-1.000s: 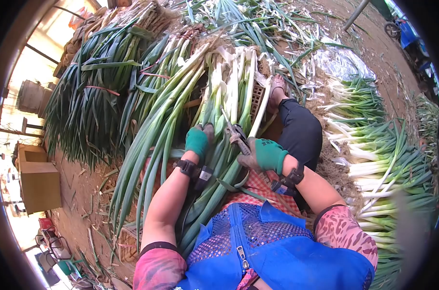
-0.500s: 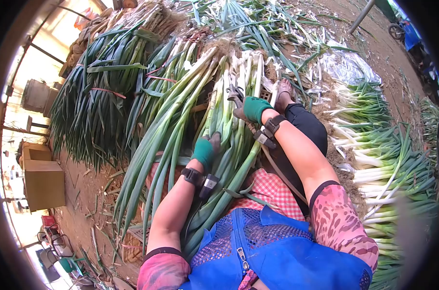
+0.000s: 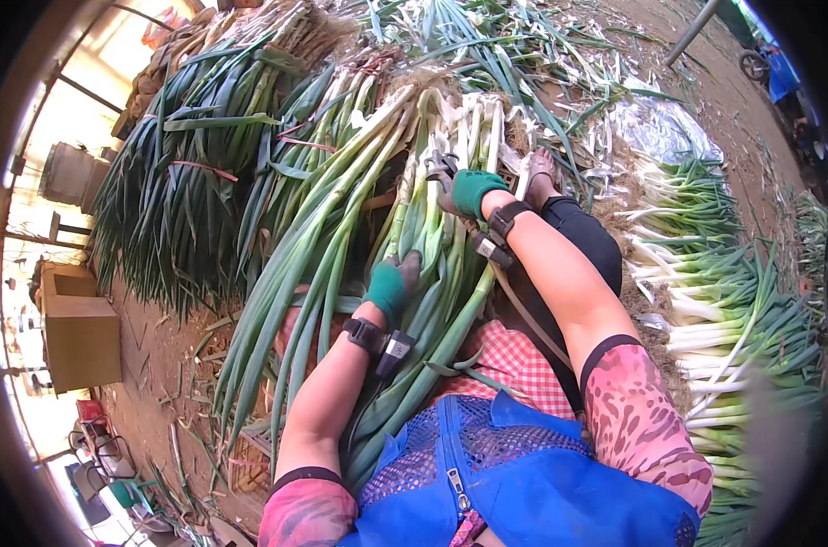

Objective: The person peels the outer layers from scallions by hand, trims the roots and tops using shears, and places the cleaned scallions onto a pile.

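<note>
Long green onions [image 3: 341, 214] lie across my lap, white root ends away from me and leaves hanging toward me. My left hand [image 3: 394, 283], in a green glove with dark fingers, is closed around a green onion's leafy part. My right hand [image 3: 473, 193], gloved alike, grips a metal air gun [image 3: 440, 166] from which a hose [image 3: 534, 324] trails back toward my body. The gun's nozzle end overlaps the pale stalks in this view. A red checked cloth [image 3: 514, 360] covers my lap under the leaves.
Tied bundles of green onions [image 3: 191, 173] are heaped at the left. Cleaned green onions [image 3: 706, 301] with white stems lie in a long row on the right. Loose leaves [image 3: 487, 41] and a plastic sheet [image 3: 665, 128] cover ground ahead. A box [image 3: 81, 342] stands far left.
My right hand and the air gun have shifted slightly forward and left along the stalks. My left hand stays in nearly the same place on the leaves.
</note>
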A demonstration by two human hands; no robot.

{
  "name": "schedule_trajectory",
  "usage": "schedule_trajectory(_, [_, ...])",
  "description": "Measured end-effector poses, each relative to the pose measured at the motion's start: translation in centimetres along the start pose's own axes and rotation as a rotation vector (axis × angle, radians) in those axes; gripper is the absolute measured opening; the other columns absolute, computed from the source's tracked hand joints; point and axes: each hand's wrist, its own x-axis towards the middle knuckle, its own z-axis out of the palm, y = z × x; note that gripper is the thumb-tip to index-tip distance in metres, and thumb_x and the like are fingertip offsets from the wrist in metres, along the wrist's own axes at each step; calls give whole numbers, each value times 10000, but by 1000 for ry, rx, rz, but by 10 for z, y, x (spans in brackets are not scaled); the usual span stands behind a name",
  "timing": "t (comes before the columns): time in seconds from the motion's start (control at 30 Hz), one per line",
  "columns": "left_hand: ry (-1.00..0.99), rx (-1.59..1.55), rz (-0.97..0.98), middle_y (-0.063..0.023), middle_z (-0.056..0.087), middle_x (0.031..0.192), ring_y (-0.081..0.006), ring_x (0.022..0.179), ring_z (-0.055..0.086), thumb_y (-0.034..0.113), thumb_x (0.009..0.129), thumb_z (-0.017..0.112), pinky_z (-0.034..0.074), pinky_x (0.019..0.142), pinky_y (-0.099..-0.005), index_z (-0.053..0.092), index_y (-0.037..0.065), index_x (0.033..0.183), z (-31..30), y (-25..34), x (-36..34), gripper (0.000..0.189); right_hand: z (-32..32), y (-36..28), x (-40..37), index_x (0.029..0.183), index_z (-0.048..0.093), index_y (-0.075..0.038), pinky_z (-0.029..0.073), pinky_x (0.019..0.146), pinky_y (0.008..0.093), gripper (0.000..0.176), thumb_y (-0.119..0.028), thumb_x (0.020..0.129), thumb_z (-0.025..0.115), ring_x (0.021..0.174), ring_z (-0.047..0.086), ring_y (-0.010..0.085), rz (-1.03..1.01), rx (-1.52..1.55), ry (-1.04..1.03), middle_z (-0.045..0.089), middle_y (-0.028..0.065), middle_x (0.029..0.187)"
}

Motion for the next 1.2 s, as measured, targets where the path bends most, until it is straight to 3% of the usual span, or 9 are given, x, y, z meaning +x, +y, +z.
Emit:
schedule_trajectory(0.33, [-75, 610, 24, -282, 661, 1108, -426, 1042, 638, 501, 863, 568, 493, 922, -432, 671, -13, 1114, -23, 72, -25, 580, 14, 1, -25, 1147, 702, -72, 523, 820, 520, 445, -299, 776, 606, 1022, 684, 324, -107, -274, -52, 688, 154, 1167])
schedule_trajectory(0.47, [361, 320, 275, -292, 625, 1187, -403, 1092, 620, 479, 840, 645, 485, 932, -439, 631, -32, 1172, -37, 31, 32, 610, 15, 22, -51, 1197, 667, -72, 527, 843, 503, 476, -308, 790, 592, 1026, 676, 353, -147, -327, 32, 681, 184, 1156])
schedule_trajectory(0.57, [-81, 287, -62, -271, 665, 1106, -389, 1038, 653, 427, 845, 672, 501, 882, -425, 615, -38, 1189, -47, -35, 89, 581, 19, 27, -76, 1190, 661, -84, 530, 852, 477, 468, -327, 801, 566, 1014, 680, 335, -7, -211, -83, 707, 193, 1059])
schedule_trajectory(0.67, [-141, 273, 178, -261, 685, 1054, -390, 1002, 665, 426, 832, 681, 505, 863, -433, 634, -24, 1159, -33, -37, 76, 558, 30, 41, -99, 1215, 605, -12, 531, 837, 460, 556, -395, 814, 575, 956, 685, 360, -56, -103, -11, 702, 214, 998])
schedule_trajectory(0.8, [114, 750, 234, -226, 700, 989, -387, 944, 674, 329, 812, 672, 529, 835, -452, 670, 30, 1064, -32, 62, 1, 391, 36, 40, -126, 1147, 595, 72, 532, 782, 442, 645, -472, 800, 607, 863, 688, 374, 16, 137, -101, 690, 252, 902])
schedule_trajectory(0.87, [188, 847, 299, -216, 698, 939, -389, 878, 674, 317, 791, 669, 527, 804, -472, 683, 57, 970, -30, 80, -17, 316, 49, 43, -146, 1085, 601, 75, 521, 748, 451, 637, -489, 791, 628, 804, 679, 381, -10, 298, 79, 686, 237, 841])
schedule_trajectory(0.93, [206, 881, 362, -211, 700, 916, -384, 865, 678, 334, 789, 674, 527, 795, -474, 682, 56, 958, -31, 88, -33, 325, 36, 30, -179, 1079, 588, 71, 515, 758, 457, 631, -486, 787, 641, 820, 671, 400, -61, 594, -25, 678, 253, 864])
schedule_trajectory(1.0, [161, 769, 332, -213, 704, 901, -382, 858, 682, 349, 775, 696, 529, 778, -457, 680, 46, 999, -31, 80, -35, 377, 41, 20, -202, 1087, 578, 52, 511, 765, 463, 622, -490, 788, 640, 830, 664, 416, -187, 558, -26, 671, 262, 870])
schedule_trajectory(1.2, [134, 423, 147, -255, 689, 1006, -388, 947, 671, 327, 746, 695, 515, 848, -448, 637, -1, 1107, -36, 42, -15, 491, 62, 12, -212, 1092, 571, 44, 516, 781, 470, 644, -518, 788, 652, 869, 673, 415, -70, 453, -95, 679, 259, 885])
